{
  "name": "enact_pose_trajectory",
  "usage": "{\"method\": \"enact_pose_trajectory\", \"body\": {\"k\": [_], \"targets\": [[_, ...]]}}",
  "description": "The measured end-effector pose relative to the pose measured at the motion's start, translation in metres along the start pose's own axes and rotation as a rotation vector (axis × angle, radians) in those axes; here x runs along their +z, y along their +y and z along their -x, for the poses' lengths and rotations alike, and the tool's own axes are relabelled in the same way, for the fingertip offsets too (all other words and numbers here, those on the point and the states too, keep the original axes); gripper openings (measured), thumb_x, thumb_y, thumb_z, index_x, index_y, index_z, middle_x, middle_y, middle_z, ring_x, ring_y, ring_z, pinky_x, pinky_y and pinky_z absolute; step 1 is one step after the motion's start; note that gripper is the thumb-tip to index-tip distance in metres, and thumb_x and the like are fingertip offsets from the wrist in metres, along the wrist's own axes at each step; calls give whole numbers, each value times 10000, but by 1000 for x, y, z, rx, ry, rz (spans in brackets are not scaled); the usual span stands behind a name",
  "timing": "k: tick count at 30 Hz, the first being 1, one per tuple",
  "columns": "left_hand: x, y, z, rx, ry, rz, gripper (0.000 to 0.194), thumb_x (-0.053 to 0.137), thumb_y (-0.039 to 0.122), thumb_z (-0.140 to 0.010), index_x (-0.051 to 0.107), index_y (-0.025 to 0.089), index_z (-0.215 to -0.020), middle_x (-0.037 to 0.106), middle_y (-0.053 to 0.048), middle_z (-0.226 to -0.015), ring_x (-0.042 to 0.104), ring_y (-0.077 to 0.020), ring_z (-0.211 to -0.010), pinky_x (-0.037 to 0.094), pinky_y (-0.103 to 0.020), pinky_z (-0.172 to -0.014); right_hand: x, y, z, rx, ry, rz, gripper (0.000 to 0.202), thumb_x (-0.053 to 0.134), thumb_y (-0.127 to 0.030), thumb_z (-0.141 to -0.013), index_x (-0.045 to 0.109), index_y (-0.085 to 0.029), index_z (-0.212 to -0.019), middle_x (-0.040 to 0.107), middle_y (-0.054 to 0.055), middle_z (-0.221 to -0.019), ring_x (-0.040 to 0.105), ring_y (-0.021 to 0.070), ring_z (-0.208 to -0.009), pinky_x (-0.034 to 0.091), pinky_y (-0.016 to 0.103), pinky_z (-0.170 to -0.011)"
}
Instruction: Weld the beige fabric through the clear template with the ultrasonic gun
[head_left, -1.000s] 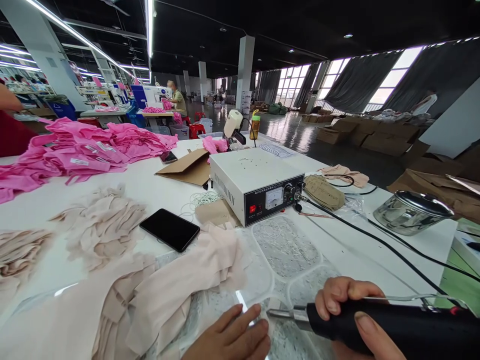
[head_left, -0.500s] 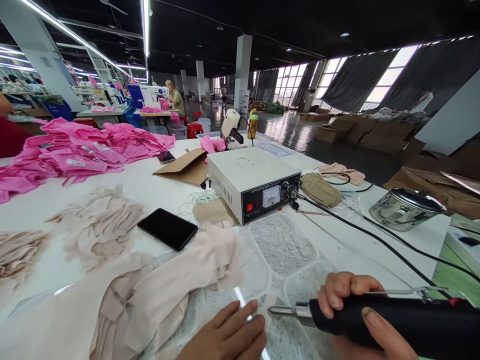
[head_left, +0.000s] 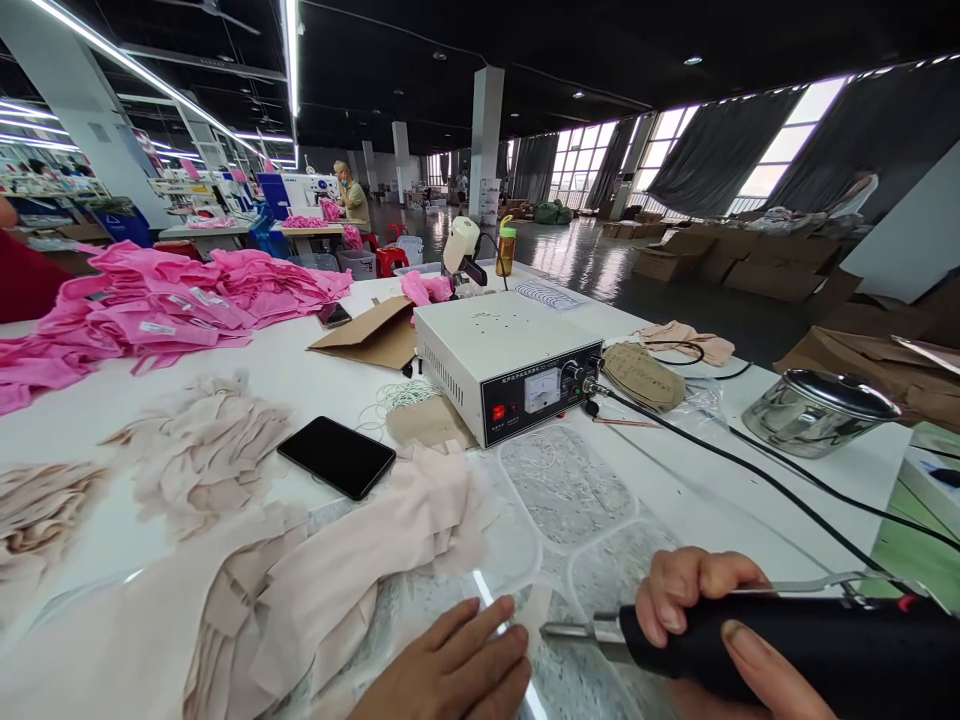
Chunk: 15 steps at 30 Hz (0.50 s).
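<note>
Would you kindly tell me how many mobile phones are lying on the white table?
2. One black phone lies beside the beige fabric pieces; another phone lies by the pink garments. Others may be hidden.

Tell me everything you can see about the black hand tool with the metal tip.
The black hand tool with the metal tip has a thick matte black barrel, plastic by its look, narrowing to a short silver nose. It lies almost level, tip pointing left over the clear glass plate. The right hand grips it, thumb on the near side. A thin wire lever runs along its top, and a black cable leaves its rear. The left hand lies flat near the tip.
</note>
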<state>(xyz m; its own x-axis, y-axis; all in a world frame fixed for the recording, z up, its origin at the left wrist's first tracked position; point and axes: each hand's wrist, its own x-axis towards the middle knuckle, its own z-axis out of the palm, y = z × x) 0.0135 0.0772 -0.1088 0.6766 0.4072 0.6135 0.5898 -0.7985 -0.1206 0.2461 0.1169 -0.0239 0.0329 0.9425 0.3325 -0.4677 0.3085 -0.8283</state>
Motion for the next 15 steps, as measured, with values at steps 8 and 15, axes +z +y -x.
{"method": "enact_pose_trajectory", "body": {"k": [8, 15], "targets": [[3, 1, 0, -13, 48, 39, 227, 522, 272, -990, 635, 130, -1126, 615, -74, -1273, 413, -268, -1347, 354, -387, -1121, -3, 3, 1, 14, -44, -47, 63, 590, -292, -857, 566, -235, -847, 522, 6, -731, 516, 143, -590, 508, 271, -522], [-28, -11, -19, -42, -55, 188, 309, 425, 325, -1014, 580, 132, -1199, 607, -101, -1279, 373, -243, -1376, 326, -405, -1132, 3, 2, -3, -86, 185, -117, 118, 674, -301, -754, 597, -213, -773, 520, 4, -673, 489, 136, -554, 482, 235, -480]]}}
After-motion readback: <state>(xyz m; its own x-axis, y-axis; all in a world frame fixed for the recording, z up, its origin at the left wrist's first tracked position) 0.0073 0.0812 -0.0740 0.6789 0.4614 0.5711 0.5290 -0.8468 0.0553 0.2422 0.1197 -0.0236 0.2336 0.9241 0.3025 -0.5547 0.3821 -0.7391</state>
